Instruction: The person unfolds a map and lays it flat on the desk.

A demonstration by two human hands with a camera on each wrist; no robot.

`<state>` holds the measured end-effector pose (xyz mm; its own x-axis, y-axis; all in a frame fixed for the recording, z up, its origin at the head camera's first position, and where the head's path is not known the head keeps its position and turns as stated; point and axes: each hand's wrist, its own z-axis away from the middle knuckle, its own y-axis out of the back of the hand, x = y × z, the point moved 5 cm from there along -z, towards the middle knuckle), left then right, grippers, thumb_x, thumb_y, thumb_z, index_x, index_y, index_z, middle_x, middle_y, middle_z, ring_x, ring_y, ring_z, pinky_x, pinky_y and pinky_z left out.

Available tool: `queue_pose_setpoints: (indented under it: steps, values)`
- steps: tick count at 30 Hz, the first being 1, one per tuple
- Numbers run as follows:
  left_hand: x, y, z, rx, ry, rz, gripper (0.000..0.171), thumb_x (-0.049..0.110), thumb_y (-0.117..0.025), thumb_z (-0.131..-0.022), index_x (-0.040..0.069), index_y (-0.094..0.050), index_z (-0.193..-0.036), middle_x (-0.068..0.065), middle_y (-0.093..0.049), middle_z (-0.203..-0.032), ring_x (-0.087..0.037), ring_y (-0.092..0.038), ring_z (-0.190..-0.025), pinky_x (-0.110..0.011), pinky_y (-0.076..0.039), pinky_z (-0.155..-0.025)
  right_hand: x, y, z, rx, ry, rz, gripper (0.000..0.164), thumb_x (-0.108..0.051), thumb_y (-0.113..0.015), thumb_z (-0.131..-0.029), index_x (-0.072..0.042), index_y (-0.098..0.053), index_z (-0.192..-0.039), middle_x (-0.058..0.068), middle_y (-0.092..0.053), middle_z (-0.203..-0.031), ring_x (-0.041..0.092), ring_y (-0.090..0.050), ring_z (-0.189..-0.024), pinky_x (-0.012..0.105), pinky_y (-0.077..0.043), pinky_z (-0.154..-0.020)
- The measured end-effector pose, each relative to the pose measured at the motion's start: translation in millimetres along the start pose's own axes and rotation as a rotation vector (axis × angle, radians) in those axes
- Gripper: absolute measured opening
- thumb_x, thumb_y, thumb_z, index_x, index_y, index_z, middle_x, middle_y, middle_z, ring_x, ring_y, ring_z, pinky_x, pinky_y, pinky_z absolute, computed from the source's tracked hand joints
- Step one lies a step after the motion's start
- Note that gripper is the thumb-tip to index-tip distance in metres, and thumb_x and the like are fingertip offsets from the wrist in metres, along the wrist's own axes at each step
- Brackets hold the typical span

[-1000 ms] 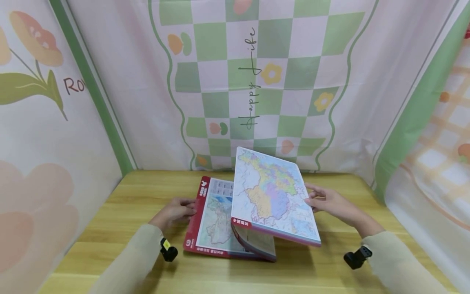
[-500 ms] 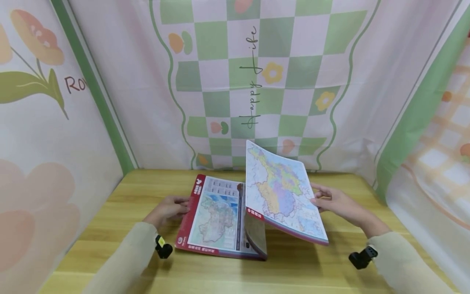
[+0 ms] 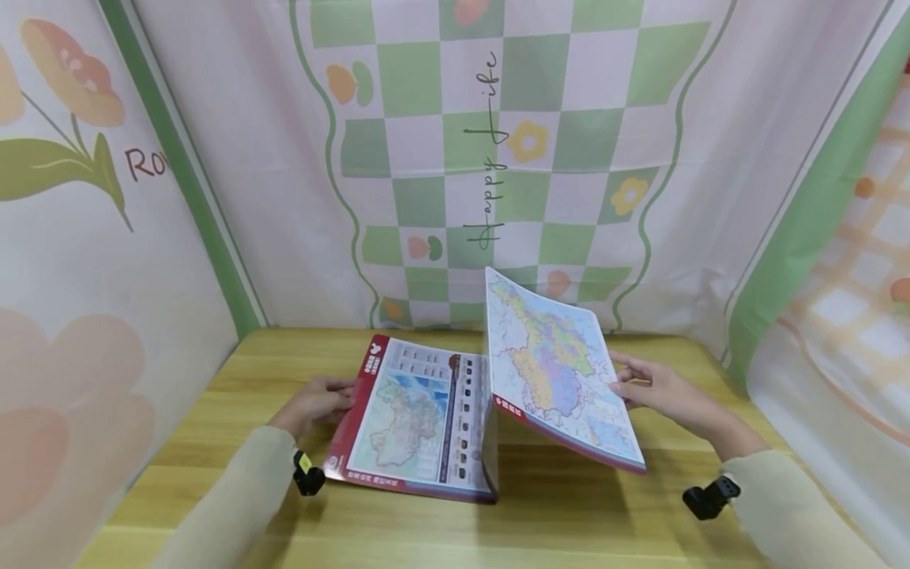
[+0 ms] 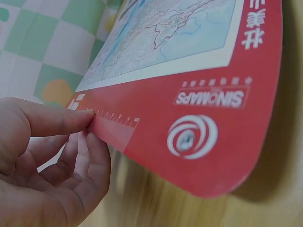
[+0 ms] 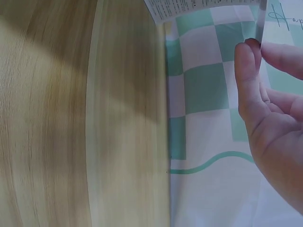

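Observation:
A folding map lies half opened in the head view. Its left panel [image 3: 405, 427] has a red border and rests low over the table, slightly bowed. The right panel [image 3: 554, 356], with a pastel map of China, stands raised and tilted, its near corner off the wood. Thumb and fingers of my left hand [image 3: 316, 405] pinch the red outer edge; the left wrist view shows this grip [image 4: 61, 156] beside a printed ruler. My right hand [image 3: 657, 395] pinches the right panel's outer edge. In the right wrist view, that hand [image 5: 277, 118] holds the thin edge of the map [image 5: 203, 6].
The wooden table [image 3: 213, 474] spreads under both arms. A curtain [image 3: 469, 142] with green checks and "Happy Life" lettering hangs along the back edge, with patterned cloth at both sides. A small black camera [image 3: 309, 474] sits on each wrist.
My left hand has drawn the red-bordered panel left, and my right hand has moved right with the other panel. The panels now stand further apart, showing more of the left panel's print.

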<state>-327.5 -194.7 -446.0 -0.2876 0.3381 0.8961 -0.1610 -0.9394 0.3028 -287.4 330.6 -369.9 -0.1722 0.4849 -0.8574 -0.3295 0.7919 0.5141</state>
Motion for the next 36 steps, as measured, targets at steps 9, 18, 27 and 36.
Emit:
queue_pose_setpoints:
  steps: [9, 18, 27, 36]
  values:
    - [-1.3, 12.5, 1.2, 0.039, 0.025, -0.025, 0.048, -0.001, -0.061, -0.094, -0.007, -0.05, -0.141, -0.026, -0.059, -0.13, -0.031, -0.065, -0.105, -0.037, -0.058, -0.082, 7, 4, 4, 0.004, -0.037, -0.027, 0.073, -0.021, -0.06, -0.102, 0.003, -0.019, -0.157, 0.024, -0.056, -0.118, 0.027, -0.069, -0.094, 0.037, -0.059, -0.084]
    - [-8.0, 28.4, 1.8, 0.082, 0.039, -0.027, 0.05, 0.0, -0.061, -0.095, -0.005, -0.048, -0.143, -0.025, -0.058, -0.132, -0.033, -0.062, -0.111, -0.04, -0.056, -0.089, 13, 8, 10, 0.002, -0.03, -0.015, 0.073, -0.021, -0.059, -0.103, 0.003, -0.018, -0.157, 0.024, -0.056, -0.118, 0.024, -0.068, -0.095, 0.036, -0.058, -0.084]
    - [-13.4, 45.1, 1.8, 0.117, 0.062, -0.048, 0.051, 0.004, -0.061, -0.095, -0.003, -0.048, -0.144, -0.024, -0.055, -0.135, -0.035, -0.059, -0.115, -0.043, -0.054, -0.09, 23, 16, 15, 0.016, -0.045, 0.007, 0.073, -0.021, -0.059, -0.103, 0.003, -0.017, -0.158, 0.023, -0.055, -0.118, 0.023, -0.067, -0.095, 0.034, -0.058, -0.084]
    - [-17.7, 58.1, 3.6, 0.096, 0.043, -0.062, 0.051, 0.005, -0.063, -0.096, -0.004, -0.048, -0.144, -0.024, -0.058, -0.134, -0.036, -0.06, -0.116, -0.046, -0.054, -0.092, 32, 20, 22, 0.028, -0.077, -0.003, 0.074, -0.024, -0.059, -0.103, 0.001, -0.017, -0.158, 0.024, -0.056, -0.121, 0.029, -0.067, -0.098, 0.033, -0.058, -0.084]
